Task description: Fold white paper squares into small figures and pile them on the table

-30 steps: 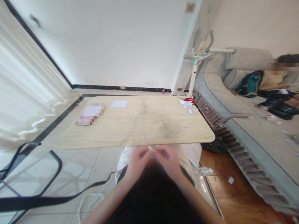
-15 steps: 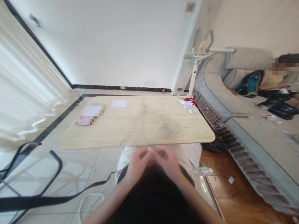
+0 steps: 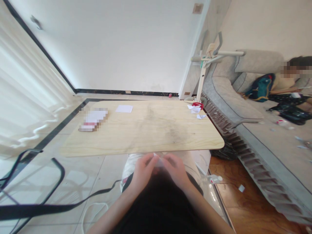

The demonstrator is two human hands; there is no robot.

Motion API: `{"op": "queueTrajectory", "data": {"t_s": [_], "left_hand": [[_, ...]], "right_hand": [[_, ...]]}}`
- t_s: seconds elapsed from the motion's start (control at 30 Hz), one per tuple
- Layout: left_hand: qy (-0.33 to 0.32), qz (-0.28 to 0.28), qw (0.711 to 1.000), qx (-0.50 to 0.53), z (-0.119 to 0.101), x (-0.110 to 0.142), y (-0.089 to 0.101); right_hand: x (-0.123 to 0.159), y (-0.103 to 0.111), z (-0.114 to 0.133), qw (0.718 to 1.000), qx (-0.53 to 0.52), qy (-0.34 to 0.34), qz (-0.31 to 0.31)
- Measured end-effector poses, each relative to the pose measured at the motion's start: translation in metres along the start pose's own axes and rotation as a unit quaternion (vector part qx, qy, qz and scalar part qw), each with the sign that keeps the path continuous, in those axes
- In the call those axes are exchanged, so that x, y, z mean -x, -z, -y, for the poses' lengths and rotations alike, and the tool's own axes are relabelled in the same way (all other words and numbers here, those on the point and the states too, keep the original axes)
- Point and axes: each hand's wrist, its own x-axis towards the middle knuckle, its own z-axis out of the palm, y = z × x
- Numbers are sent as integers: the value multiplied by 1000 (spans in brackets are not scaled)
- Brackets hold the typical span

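Observation:
Just below the near edge of the wooden table (image 3: 136, 136), both hands are close together over my lap. My left hand (image 3: 145, 166) pinches a small piece of white paper (image 3: 159, 161) from the left side. My right hand (image 3: 173, 166) grips the same paper from the right. Much of the paper is hidden by the fingers, so its folds cannot be made out. Folded white paper pieces (image 3: 195, 109) lie at the table's far right corner, beside red-handled scissors (image 3: 198, 105). A stack of white paper sheets (image 3: 124, 109) rests at the far left.
A blurred-out box-like object (image 3: 94, 120) sits on the table's left. To the right stand a grey sofa (image 3: 243, 97) with a seated person (image 3: 285, 81), and a white exercise frame (image 3: 202, 78). A clear bottle (image 3: 215, 178) and a paper scrap (image 3: 241, 188) lie lower right.
The fingers have shifted slightly around the paper, and more of it shows between my hands. The things on the table have stayed where they were.

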Motion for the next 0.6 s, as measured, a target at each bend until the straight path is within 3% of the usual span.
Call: {"op": "queueTrajectory", "data": {"t_s": [0.2, 0.4, 0.6], "left_hand": [[9, 18, 1000, 7, -1, -1, 0], [7, 43, 999, 8, 0, 1, -4], [5, 22, 1000, 12, -1, 1, -3]], "right_hand": [[0, 0, -2, 1000, -5, 2, -10], [-1, -2, -3, 995, -14, -2, -94], [-1, -2, -4, 998, -26, 22, -47]]}}
